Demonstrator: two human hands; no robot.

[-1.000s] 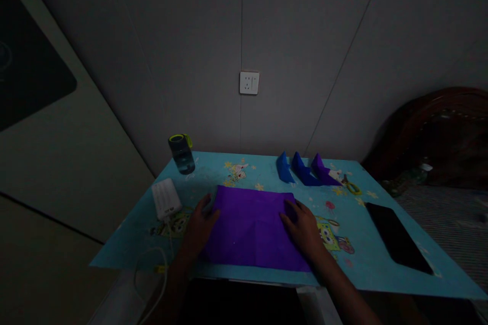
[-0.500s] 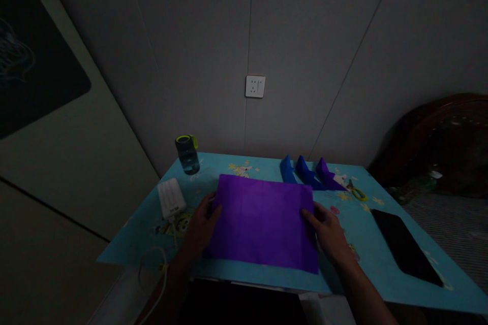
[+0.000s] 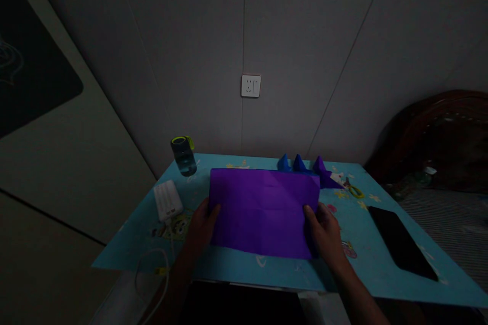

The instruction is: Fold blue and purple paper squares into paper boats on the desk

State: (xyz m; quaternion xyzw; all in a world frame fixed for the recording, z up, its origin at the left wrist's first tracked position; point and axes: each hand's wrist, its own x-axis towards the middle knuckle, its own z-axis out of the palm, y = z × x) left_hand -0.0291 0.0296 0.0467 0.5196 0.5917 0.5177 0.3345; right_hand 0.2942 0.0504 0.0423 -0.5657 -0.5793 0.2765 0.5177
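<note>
Gripping a purple sheet (image 3: pixel 264 213) at its two side edges, the left hand (image 3: pixel 201 226) and right hand (image 3: pixel 328 236) hold it between them above the worktop (image 3: pixel 366 259). The fingers of each hand are closed on the sheet, thumbs on the near face; those behind it are largely hidden. The sheet is tilted toward the viewer, with faint creases visible; whether its lower edge touches the worktop cannot be determined. Beyond its upper right corner stand a light blue folded paper piece (image 3: pixel 283 163), a dark blue one (image 3: pixel 299 163) and a purple one (image 3: pixel 323 176), the first two partly covered from view. Scissors (image 3: pixel 356 191) with yellow handles lie just beside the purple piece. A black flat device (image 3: pixel 402 244) lies near the right edge. At left, a bottle (image 3: pixel 184 157) stands behind a white rectangular device (image 3: pixel 168 199), to which a cable (image 3: pixel 171 237) is attached.
</note>
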